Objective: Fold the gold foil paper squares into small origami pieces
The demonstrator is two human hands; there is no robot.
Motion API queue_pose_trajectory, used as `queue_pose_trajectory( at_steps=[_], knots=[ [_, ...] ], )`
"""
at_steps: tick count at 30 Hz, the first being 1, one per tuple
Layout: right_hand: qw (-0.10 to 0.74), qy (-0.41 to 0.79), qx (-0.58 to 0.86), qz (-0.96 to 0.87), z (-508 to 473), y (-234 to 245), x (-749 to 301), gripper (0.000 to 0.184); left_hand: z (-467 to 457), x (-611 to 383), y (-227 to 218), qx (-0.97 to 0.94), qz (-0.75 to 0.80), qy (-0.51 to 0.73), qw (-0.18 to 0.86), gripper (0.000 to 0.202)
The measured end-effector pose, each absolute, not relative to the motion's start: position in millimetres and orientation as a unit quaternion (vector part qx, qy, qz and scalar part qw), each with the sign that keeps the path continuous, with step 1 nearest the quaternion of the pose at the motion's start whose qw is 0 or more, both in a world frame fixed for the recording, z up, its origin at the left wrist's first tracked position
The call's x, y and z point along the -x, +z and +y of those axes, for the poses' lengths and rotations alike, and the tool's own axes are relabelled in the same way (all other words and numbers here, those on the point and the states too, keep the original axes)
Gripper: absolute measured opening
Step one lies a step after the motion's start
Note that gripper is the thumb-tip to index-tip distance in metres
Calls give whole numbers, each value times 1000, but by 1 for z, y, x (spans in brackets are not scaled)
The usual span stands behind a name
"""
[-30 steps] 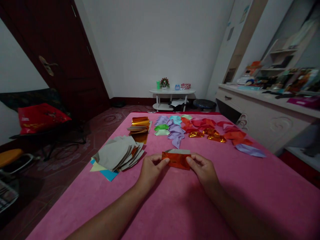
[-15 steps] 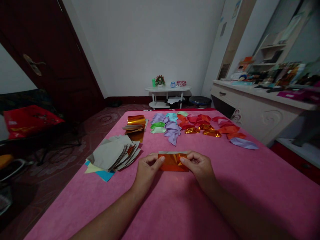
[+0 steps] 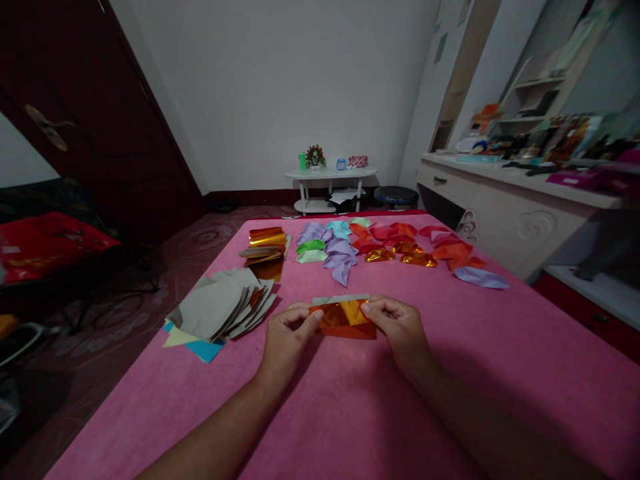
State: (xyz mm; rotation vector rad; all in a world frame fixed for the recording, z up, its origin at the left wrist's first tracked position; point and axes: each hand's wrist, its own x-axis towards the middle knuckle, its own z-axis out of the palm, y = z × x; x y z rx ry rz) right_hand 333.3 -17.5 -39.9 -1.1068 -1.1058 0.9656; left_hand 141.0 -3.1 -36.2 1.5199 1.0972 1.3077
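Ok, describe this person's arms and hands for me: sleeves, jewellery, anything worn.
Both forearms are bare, with no sleeves in view. The left hand and right hand wear no gloves, and no watch, bracelet or ring shows. The light is dim, so finer marks cannot be told.

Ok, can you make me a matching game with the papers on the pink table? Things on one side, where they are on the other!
Things:
1. shiny orange sheet
2. grey paper stack
3. rolled gold foil
4. lone purple piece

Places:
A. far right of the folded pieces, by itself
B. held between the left hand and the right hand
C. behind the grey stack, toward the far edge
D. left of the hands, lying on blue and yellow sheets

Pairs: 1-B, 2-D, 3-C, 4-A
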Motion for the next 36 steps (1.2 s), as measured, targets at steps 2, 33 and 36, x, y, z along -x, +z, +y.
queue_pose_trajectory(
  at_steps=[2, 33, 36],
  knots=[
    [605, 418, 489, -468, -17, -40, -333, 27, -3, -141, -36, -610, 438, 515, 413, 35],
    [643, 391, 499, -430, -13, -42, -331, 26, -2, -141, -40, -595, 437, 512, 440, 22],
    [650, 393, 500, -416, -14, -42, -331, 27, -2, -141, -41, -591, 435, 516, 442, 19]
  ],
)
